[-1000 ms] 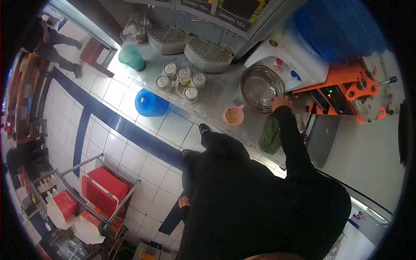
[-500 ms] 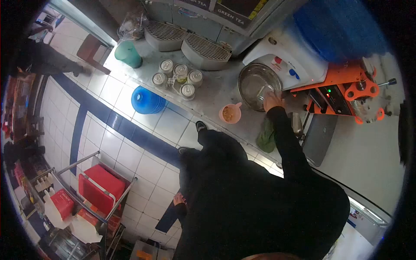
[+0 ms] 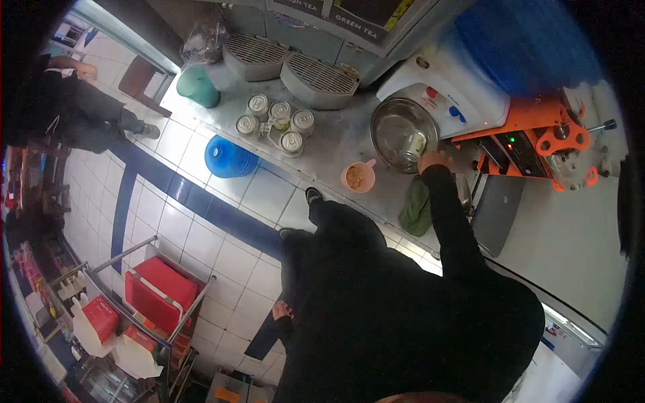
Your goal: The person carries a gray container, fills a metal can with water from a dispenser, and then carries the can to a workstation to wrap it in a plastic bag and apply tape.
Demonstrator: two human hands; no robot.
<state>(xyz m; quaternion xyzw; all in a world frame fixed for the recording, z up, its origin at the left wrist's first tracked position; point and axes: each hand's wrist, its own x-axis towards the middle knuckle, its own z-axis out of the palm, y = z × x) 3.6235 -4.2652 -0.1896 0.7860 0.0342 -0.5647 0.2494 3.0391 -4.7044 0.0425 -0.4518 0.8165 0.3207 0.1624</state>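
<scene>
My right hand [image 3: 435, 160] is at the near right rim of a round metal bowl [image 3: 383, 127], with its fingers apart and nothing visible in them. Inside the bowl lies a tilted drink can [image 3: 414, 143], just left of the hand. A pink cup [image 3: 357, 177] with light brown contents stands left of the bowl. Below my right wrist is a green cloth [image 3: 415, 208] at the counter edge. Low beside my body hangs my left hand [image 3: 281, 309], loosely open, partly hidden by my dark sleeve and clothing.
Several cans [image 3: 280, 113] stand grouped on the counter [image 3: 329, 144] near a green tumbler [image 3: 198, 87]. A white water dispenser [image 3: 450, 87] and an orange machine [image 3: 521, 144] stand behind. A blue water bottle [image 3: 228, 158] is on the floor; another person [image 3: 80, 111] is at left.
My right hand has moved from inside the bowl rightward to its rim, leaving the can plainly visible in the bowl. At the left, the other person has come further into view.
</scene>
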